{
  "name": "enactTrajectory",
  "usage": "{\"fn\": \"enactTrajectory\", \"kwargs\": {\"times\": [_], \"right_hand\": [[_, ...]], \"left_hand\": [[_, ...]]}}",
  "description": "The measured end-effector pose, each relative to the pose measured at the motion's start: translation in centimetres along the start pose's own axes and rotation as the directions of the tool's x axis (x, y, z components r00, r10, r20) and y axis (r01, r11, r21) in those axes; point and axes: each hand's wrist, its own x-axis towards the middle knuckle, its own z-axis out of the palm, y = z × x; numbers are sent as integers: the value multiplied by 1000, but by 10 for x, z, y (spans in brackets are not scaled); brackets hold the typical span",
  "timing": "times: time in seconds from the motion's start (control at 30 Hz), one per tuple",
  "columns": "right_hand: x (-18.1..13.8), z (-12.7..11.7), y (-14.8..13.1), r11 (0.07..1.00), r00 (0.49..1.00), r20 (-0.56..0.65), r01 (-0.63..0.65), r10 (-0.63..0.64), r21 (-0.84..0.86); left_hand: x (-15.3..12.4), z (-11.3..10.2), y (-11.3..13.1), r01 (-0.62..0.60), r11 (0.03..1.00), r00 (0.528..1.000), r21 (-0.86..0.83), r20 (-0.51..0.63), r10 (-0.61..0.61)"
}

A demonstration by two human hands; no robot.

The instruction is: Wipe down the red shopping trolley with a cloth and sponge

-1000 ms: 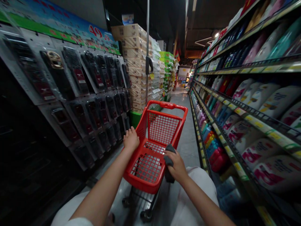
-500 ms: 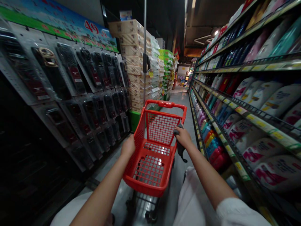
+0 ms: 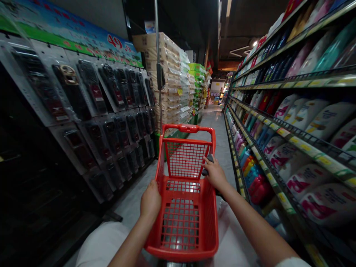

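A red plastic shopping cart (image 3: 178, 255) stands right in front of me, with a grid floor and a grid back panel. My left hand (image 3: 150, 200) is closed over its left side rim. On the opposite rim, my right hand (image 3: 214, 172) is closed, with a dark grey item (image 3: 210, 158) pinned under its fingers; most of that item is hidden by the hand. From the cart's far left corner rises a thin metal pole (image 3: 157, 37) with a black grip. No goods show in the basket.
Packaged belts (image 3: 93, 87) hang on a rack at the left. Beyond them stand stacked cartons (image 3: 167, 74) and green packs (image 3: 198, 76). Shelves of bottles (image 3: 314, 115) line the right side. Grey floor (image 3: 214, 118) runs down the aisle between.
The cart has come closer to me and swung round, so its basket faces me more squarely. Both hands have stayed on its rims. The dark item's dangling loop is now out of sight.
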Motion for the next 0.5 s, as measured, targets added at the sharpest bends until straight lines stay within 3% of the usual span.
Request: {"fn": "enactTrajectory", "kwargs": {"times": [0.17, 0.3, 0.4, 0.5], "right_hand": [[46, 8, 20, 998, 989, -136, -47, 52, 40], [82, 14, 39, 967, 940, -283, -130, 190, 218], [113, 2, 54, 908, 850, -393, -207, 352, 365], [146, -26, 63, 876, 719, -543, -199, 435, 439]], "left_hand": [[-24, -4, -11, 29, 998, 1000, -47, -3, -30], [-27, -9, -21, 48, 996, 999, -75, 13, -47], [-28, -12, -27, 28, 991, 1000, -134, 1, -28], [-32, -13, -33, 56, 985, 998, -162, -2, -57]]}}
